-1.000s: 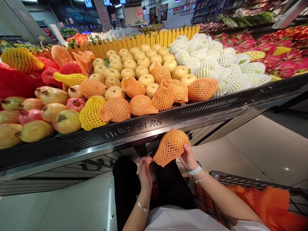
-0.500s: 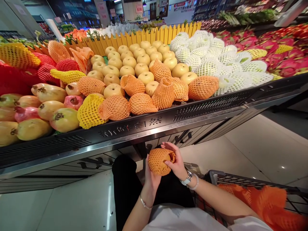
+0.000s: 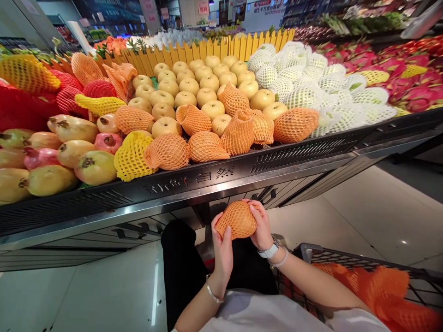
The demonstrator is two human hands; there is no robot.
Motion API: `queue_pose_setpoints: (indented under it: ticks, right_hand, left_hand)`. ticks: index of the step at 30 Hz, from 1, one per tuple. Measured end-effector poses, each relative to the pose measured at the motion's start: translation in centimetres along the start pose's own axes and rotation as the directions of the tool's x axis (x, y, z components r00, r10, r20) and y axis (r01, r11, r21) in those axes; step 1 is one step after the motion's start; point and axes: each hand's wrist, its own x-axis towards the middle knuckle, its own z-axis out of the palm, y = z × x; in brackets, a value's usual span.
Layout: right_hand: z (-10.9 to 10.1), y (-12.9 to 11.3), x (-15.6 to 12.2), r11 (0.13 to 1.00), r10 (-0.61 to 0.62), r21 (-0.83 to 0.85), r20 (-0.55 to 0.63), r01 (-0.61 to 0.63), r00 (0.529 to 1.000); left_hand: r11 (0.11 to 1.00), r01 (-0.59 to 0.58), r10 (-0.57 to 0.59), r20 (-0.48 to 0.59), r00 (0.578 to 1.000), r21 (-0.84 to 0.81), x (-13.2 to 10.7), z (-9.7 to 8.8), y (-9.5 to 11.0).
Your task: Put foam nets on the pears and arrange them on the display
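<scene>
Between my two hands is a round fruit in an orange foam net (image 3: 238,220), held above my lap and in front of the display's edge. My left hand (image 3: 222,246) grips its left end, thumb on the near side. On the right end, my right hand (image 3: 262,226) is closed round it with the thumb on top. The net covers the fruit, so its kind is not plain. On the display ahead lie bare yellow-brown pears (image 3: 186,98) in rows, with several netted fruits (image 3: 207,146) along the front.
Pomegranates (image 3: 96,167) lie at the left, white-netted fruits (image 3: 304,94) and dragon fruit (image 3: 411,92) at the right. A black display rim (image 3: 194,177) runs across in front of me. At my lower right stands a cart (image 3: 332,252) holding orange foam nets (image 3: 377,290).
The netted fruit has been turned and raised slightly. My left hand has shifted from beneath it to its left end, and the net's open end on the right no longer shows.
</scene>
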Motion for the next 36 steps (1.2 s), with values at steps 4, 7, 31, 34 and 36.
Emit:
queue_pose_setpoints:
  ticks: [4,7,31,34,36]
  right_hand:
    - [-0.2,0.1,-0.3,0.996,-0.084,-0.034,0.004,0.084,0.996]
    - [-0.4,0.0,-1.0,0.92,-0.26,-0.224,0.263,0.321,0.929]
    - [3.9,-17.2,11.0,0.14,-0.832,-0.598,0.361,0.789,0.421]
    - [6.8,-21.2,18.2,-0.046,-0.732,-0.617,0.556,0.786,0.394]
    - [8.2,-22.0,22.1,-0.092,-0.628,-0.623,0.642,0.777,0.44]
  left_hand:
    - [0.952,0.125,-0.132,-0.008,0.991,-0.279,1.0,0.7,-1.3]
    - [0.863,0.305,-0.309,0.057,0.949,-0.403,1.8,0.4,-1.2]
    - [0.954,-0.276,0.281,-0.028,0.959,0.117,4.8,-5.5,3.2]
    - [0.956,-0.22,0.216,0.039,0.976,0.195,4.9,-5.7,2.8]
    - [0.942,-0.216,0.2,0.087,0.976,0.258,4.9,-5.6,2.5]
